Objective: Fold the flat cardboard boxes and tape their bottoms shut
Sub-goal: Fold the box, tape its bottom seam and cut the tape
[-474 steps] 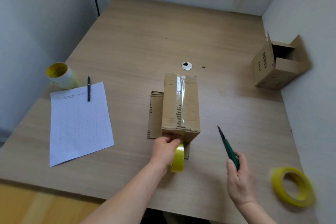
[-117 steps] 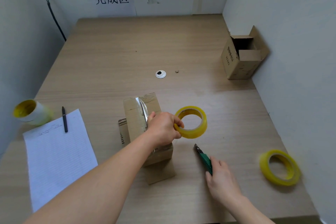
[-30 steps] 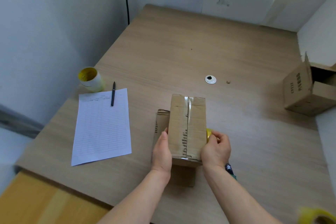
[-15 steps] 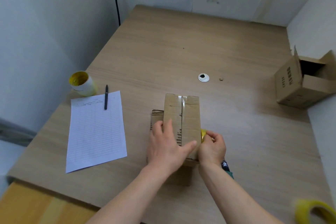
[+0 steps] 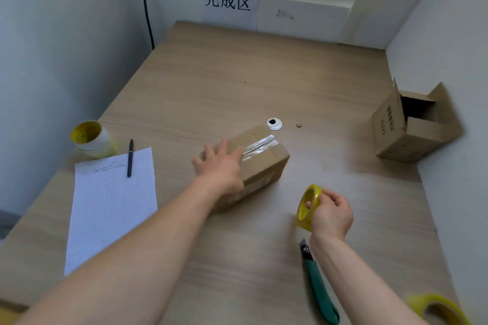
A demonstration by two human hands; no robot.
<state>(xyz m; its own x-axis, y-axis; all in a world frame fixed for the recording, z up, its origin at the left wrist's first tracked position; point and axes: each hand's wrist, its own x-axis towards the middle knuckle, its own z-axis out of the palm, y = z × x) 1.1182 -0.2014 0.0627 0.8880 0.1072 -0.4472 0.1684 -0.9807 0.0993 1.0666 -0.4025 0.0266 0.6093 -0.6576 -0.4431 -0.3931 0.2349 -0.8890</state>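
A folded cardboard box lies at the middle of the table, turned at an angle, with a strip of clear tape along its top seam. My left hand rests flat on the box's near-left end with fingers spread. To the right, off the box, my right hand grips a yellow tape roll held on edge just above the table. A green utility knife lies on the table below my right wrist.
An open cardboard box lies on its side by the right wall. A lined sheet of paper with a pen and a tape roll sit at the left. Another yellow tape roll is at the bottom right corner.
The box has moved away from me and turned at an angle under my left hand. My right hand has left the box's side and drawn back to the right with the yellow tape roll.
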